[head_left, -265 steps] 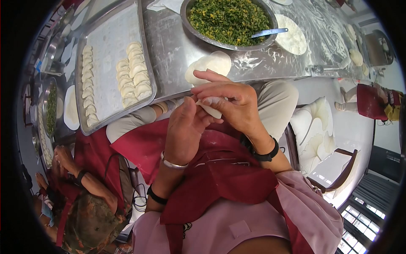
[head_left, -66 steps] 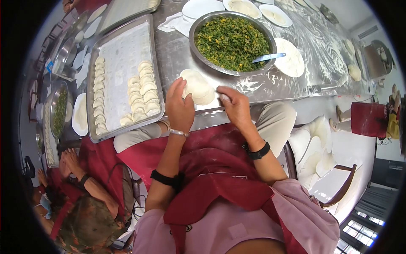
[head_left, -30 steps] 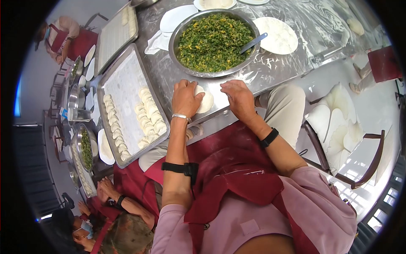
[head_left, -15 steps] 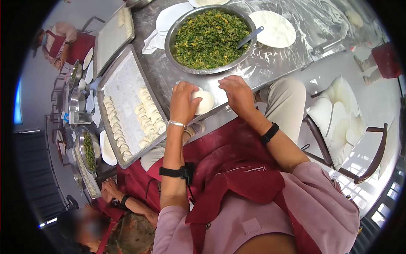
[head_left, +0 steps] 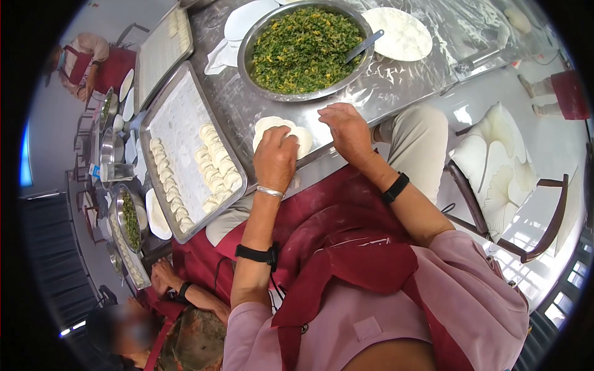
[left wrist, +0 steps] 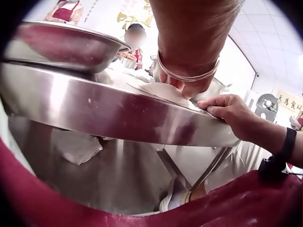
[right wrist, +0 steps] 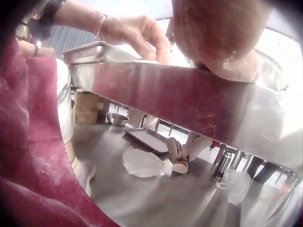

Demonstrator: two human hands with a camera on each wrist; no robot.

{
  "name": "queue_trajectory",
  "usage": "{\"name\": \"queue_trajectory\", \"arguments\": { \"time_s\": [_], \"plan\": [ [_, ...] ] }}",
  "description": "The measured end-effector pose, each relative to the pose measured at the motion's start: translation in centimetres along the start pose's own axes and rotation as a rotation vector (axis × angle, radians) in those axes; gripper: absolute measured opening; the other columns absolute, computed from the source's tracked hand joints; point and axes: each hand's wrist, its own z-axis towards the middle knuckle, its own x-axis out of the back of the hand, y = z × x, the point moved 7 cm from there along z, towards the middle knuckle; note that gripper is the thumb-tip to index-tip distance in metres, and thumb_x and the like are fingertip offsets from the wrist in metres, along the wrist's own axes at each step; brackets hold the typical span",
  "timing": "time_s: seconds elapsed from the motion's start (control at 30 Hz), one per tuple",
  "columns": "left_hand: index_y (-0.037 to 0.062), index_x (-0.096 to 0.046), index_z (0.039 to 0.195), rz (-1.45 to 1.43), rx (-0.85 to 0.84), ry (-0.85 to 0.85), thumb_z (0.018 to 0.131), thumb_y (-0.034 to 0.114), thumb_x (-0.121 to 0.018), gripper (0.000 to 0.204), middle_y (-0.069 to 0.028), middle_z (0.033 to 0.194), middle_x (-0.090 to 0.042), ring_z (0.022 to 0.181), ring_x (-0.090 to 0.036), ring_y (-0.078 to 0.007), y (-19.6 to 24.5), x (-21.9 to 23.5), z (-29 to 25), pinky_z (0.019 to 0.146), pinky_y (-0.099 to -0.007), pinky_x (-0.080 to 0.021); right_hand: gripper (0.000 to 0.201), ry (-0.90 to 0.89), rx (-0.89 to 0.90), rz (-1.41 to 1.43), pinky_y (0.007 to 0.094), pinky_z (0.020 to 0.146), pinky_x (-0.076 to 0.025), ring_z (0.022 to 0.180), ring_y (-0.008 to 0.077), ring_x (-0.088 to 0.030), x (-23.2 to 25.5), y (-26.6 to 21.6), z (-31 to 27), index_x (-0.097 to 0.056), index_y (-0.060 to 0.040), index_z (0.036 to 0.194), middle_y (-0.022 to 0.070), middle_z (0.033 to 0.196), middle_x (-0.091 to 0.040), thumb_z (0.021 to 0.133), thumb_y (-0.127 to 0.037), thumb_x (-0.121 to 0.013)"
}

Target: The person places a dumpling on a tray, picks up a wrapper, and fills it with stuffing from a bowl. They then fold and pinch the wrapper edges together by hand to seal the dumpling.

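Round white dumpling wrappers (head_left: 271,127) lie overlapping on the metal table near its front edge. My left hand (head_left: 276,156), with a bracelet at the wrist, rests over them, fingertips touching the dough. The right wrist view shows the left hand's (right wrist: 137,35) thumb and fingers reaching down onto the wrappers. My right hand (head_left: 348,133) hovers at the table edge just right of the wrappers, fingers loosely bent and holding nothing. Behind the hands stands a large metal bowl (head_left: 244,59) of chopped green filling (head_left: 303,52), a spoon handle (head_left: 364,46) leaning out of it.
A metal tray (head_left: 176,111) left of the hands bears rows of folded dumplings (head_left: 210,164). White flour (head_left: 402,34) lies on a plate right of the bowl. Another person (head_left: 185,321) sits at lower left. A cushioned chair (head_left: 495,167) stands at right.
The hands, pressed together around a piece of dough 8.8 seconds ago, have separated. Over the last half second my left hand slid nearer the table edge, and the wrappers fanned out leftward.
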Motion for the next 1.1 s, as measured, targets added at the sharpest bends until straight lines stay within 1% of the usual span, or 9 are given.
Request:
{"name": "queue_trajectory", "arguments": {
  "time_s": [0.17, 0.27, 0.37, 0.47, 0.57, 0.77, 0.87, 0.97, 1.1],
  "plan": [
    [0.0011, -0.06, 0.077, 0.102, -0.062, 0.057, 0.073, 0.004, -0.064, 0.006, -0.0095, 0.098, -0.063, 0.093, -0.061, -0.0291, 1.1, -0.6, 0.0, 0.077, -0.0379, -0.052, 0.024, -0.004, 0.0, 0.002, 0.0377, 0.089, -0.053, 0.105, 0.0303, -0.062, 0.1, 0.1, 0.0, -0.071, -0.0047, 0.095, 0.0081, 0.106, -0.071, 0.074, 0.006, -0.063],
    [0.0001, -0.059, 0.076, 0.102, -0.085, 0.12, 0.07, 0.002, -0.064, 0.008, -0.0104, 0.096, -0.063, 0.093, -0.061, -0.0297, 1.4, -0.7, 0.0, 0.077, -0.0388, -0.052, 0.024, -0.006, 0.002, 0.007, 0.0376, 0.089, -0.053, 0.106, 0.0302, -0.062, 0.1, 0.0, 0.0, -0.071, -0.0046, 0.095, 0.008, 0.106, -0.071, 0.074, 0.006, -0.063],
    [0.0008, -0.058, 0.077, -0.001, 0.029, 0.143, 0.07, 0.0, -0.063, 0.009, -0.0112, 0.095, -0.062, 0.092, -0.06, -0.0303, 0.5, -0.5, 0.0, 0.078, -0.0395, -0.051, 0.024, -0.006, 0.005, 0.007, 0.0374, 0.089, -0.052, 0.106, 0.03, -0.062, 0.1, 0.1, -0.1, -0.071, -0.0046, 0.095, 0.0079, 0.107, -0.07, 0.074, 0.006, -0.063],
    [0.0005, -0.06, 0.078, -0.205, 0.217, 0.244, 0.072, -0.001, -0.062, 0.006, -0.0114, 0.094, -0.063, 0.091, -0.061, -0.0291, -2.4, -0.3, -0.6, 0.079, -0.0375, -0.05, 0.025, -0.013, 0.008, -0.004, 0.0372, 0.089, -0.052, 0.107, 0.0298, -0.062, 0.1, 0.0, -0.1, -0.071, -0.0046, 0.095, 0.0078, 0.107, -0.07, 0.074, 0.005, -0.063],
    [0.0011, -0.064, 0.078, -0.596, 0.612, 0.28, 0.076, 0.0, -0.062, 0.003, -0.0114, 0.095, -0.065, 0.09, -0.061, -0.0269, -6.9, -1.5, -2.4, 0.08, -0.0347, -0.048, 0.025, -0.015, 0.01, -0.008, 0.0371, 0.09, -0.052, 0.107, 0.0297, -0.062, 0.1, -0.1, -0.1, -0.071, -0.0045, 0.096, 0.0079, 0.107, -0.07, 0.074, 0.005, -0.064],
    [0.0014, -0.065, 0.078, -0.499, 0.551, 0.26, 0.077, 0.003, -0.065, 0.001, -0.0105, 0.094, -0.067, 0.089, -0.062, -0.026, -6.2, -1.0, -2.5, 0.081, -0.0346, -0.048, 0.023, -0.012, -0.023, 0.046, 0.0381, 0.091, -0.051, 0.107, 0.0298, -0.061, -0.2, -0.2, -0.1, -0.071, -0.004, 0.095, 0.0084, 0.107, -0.07, 0.074, 0.003, -0.065],
    [0.0027, -0.065, 0.082, -0.484, 0.513, 0.262, 0.074, 0.004, -0.07, 0.008, -0.0103, 0.096, -0.066, 0.093, -0.06, -0.0279, -6.3, -1.3, -2.7, 0.083, -0.0361, -0.047, 0.022, -0.032, -0.061, 0.147, 0.0392, 0.091, -0.051, 0.108, 0.0302, -0.06, -1.2, -1.3, 0.0, -0.071, -0.0041, 0.094, 0.0084, 0.106, -0.07, 0.074, 0.002, -0.065],
    [0.0045, -0.065, 0.086, -0.267, 0.293, 0.181, 0.07, 0.006, -0.075, 0.019, -0.0105, 0.102, -0.064, 0.098, -0.057, -0.0306, -2.9, 0.5, -1.3, 0.085, -0.0381, -0.046, 0.019, -0.054, -0.058, 0.171, 0.039, 0.09, -0.051, 0.107, 0.03, -0.061, -2.4, -1.6, -0.1, -0.072, -0.0044, 0.092, 0.0082, 0.104, -0.071, 0.075, 0.001, -0.066],
    [0.0038, -0.064, 0.086, -0.223, 0.228, 0.115, 0.068, 0.006, -0.076, 0.022, -0.0111, 0.106, -0.061, 0.101, -0.055, -0.033, -1.1, 0.3, -0.4, 0.087, -0.0407, -0.046, 0.016, -0.066, -0.06, 0.147, 0.0387, 0.09, -0.051, 0.106, 0.0296, -0.061, -2.8, -1.6, -0.1, -0.072, -0.0043, 0.089, 0.0078, 0.103, -0.071, 0.076, 0.001, -0.066]
  ]
}}
